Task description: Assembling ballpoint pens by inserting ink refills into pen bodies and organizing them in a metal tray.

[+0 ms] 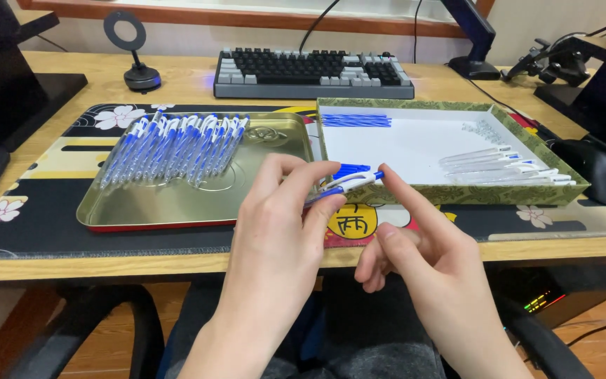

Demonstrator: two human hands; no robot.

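Note:
My left hand grips a white and blue ballpoint pen between thumb and fingers, just in front of the desk edge. My right hand is beside it, its forefinger tip touching the pen's blue end. A gold metal tray at left holds a row of several finished pens. A shallow green-rimmed box at right holds blue refills, clear pen barrels and small springs.
A patterned desk mat covers the wooden desk. A grey and black keyboard lies behind the trays. A small ring stand is at back left, a black mouse at right, a monitor arm base behind.

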